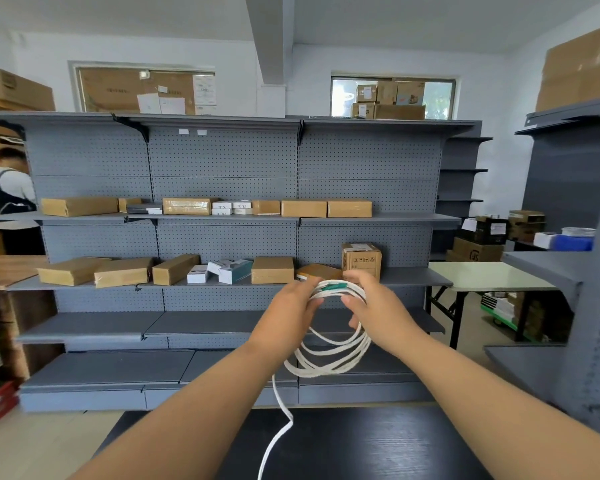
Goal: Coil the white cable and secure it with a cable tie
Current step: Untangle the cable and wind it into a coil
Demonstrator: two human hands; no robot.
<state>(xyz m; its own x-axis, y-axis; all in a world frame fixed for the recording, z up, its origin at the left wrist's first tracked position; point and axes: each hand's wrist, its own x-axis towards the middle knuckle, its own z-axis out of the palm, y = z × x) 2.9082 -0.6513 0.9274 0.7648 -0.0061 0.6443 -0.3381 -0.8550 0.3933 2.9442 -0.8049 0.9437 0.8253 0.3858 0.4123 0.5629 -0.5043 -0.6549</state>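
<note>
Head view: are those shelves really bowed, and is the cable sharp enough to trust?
Head view: the shelves bow from wide-angle distortion, strongest at the edges; light is even, no glare; the cable and green tie read clearly; left hand and right hand look slightly soft.

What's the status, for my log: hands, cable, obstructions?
Left hand, right hand gripping coil top. White cable mostly coiled, tail hanging. Green cable tie at grip, fastening unclear. Nothing obstructing.

matt white cable [329, 358], dark wood-grain table [360, 445]
</note>
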